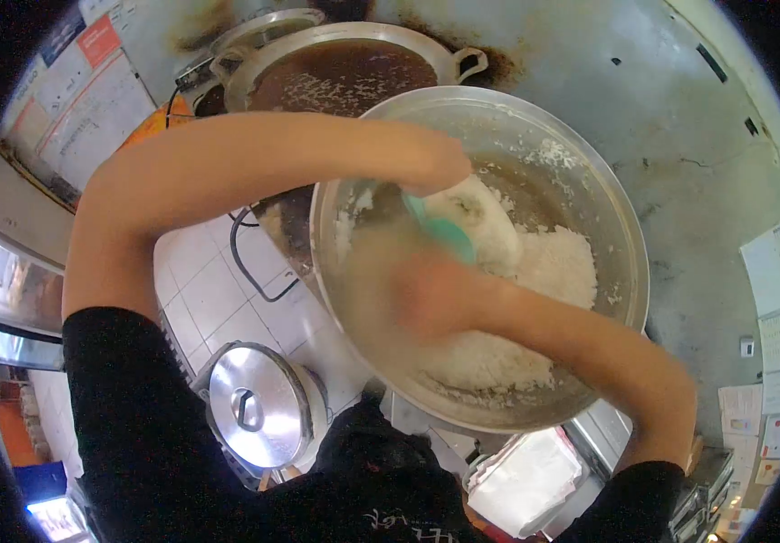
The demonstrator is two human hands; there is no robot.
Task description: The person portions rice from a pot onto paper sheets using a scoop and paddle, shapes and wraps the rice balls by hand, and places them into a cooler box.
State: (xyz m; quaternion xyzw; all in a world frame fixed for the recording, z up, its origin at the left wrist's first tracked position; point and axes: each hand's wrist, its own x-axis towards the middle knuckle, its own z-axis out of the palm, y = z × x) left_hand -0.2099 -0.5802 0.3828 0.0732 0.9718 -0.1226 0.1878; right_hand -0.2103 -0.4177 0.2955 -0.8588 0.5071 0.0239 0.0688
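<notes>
A wide metal pot (625,226) holds a mound of white rice (557,262), with grains stuck to its inner wall. My left hand (451,167) reaches over the pot from the far side, bent at the wrist. Its fingers are not visible; a smooth white shape (485,222), perhaps a glove, cloth or rice, lies just beyond the wrist. Beside it is a teal object (447,237), partly covered, maybe a bowl or scoop. My right hand (426,294) is over the left part of the pot, close to the teal object, and too blurred for its fingers or any hold to show.
Behind the pot stands a two-handled wok (354,77) of dark liquid. A lidded metal pot (258,407) is at the lower left. A black cable (240,258) hangs beside the cooking area. White sheets (526,480) lie below the big pot.
</notes>
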